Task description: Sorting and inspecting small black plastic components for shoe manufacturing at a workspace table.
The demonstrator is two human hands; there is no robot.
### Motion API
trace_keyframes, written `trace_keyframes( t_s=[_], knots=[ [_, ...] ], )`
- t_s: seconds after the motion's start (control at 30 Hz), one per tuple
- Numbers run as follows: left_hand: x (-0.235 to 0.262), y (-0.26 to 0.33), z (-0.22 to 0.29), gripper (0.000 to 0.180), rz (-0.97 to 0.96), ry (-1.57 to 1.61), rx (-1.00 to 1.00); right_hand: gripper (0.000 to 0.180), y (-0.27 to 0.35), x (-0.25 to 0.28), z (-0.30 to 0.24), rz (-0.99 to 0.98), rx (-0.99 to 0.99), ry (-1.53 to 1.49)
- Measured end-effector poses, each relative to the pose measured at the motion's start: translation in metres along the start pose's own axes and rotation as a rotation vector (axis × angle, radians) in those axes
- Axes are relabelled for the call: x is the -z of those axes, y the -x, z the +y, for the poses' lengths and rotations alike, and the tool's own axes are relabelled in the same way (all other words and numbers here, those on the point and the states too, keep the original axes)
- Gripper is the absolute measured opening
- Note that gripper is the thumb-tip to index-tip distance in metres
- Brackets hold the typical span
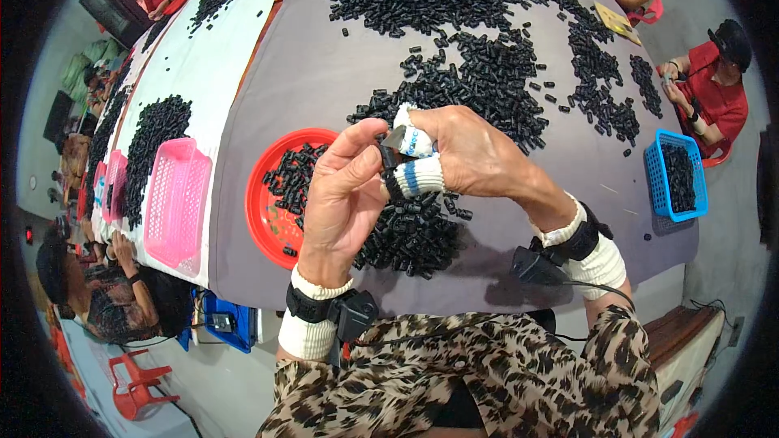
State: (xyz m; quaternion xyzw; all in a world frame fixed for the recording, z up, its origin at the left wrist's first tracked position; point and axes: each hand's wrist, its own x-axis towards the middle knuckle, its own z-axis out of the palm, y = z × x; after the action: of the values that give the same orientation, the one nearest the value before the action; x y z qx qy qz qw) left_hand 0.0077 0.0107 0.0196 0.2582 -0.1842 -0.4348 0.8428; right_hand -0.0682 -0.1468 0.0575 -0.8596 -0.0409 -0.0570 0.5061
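Note:
My left hand [345,203] is raised over the table, its thumb and fingertips closed on a small black ribbed cylinder [388,156]. Close against it, my right hand [475,150] grips a small grey blade-like piece [394,138] that meets the top of the cylinder. White finger wraps [422,174] with blue marks cover the thumb and forefinger of my right hand. Just below both hands lies a heap of similar black cylinders [414,235]. Part of the held cylinder is hidden by my fingers.
Left of my hands, a round red tray [258,223] holds more black pieces. A pink basket [174,255] stands further left, a blue basket [699,212] at the right. Large black piles [479,73] cover the far table. Co-workers sit along both sides.

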Motion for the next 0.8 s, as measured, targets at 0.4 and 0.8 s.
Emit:
trace_keyframes(
  t_s=[0.4,0.8],
  knots=[
    [0.0027,-0.0007,0.0000,0.024,-0.016,0.000,0.017,0.036,-0.0002,-0.0005,0.0023,-0.047,0.027,0.039],
    [-0.0030,0.0010,-0.0024,0.023,0.059,-0.029,-0.024,0.034,0.0006,-0.0030,0.0064,-0.010,0.139,0.037]
  ],
)
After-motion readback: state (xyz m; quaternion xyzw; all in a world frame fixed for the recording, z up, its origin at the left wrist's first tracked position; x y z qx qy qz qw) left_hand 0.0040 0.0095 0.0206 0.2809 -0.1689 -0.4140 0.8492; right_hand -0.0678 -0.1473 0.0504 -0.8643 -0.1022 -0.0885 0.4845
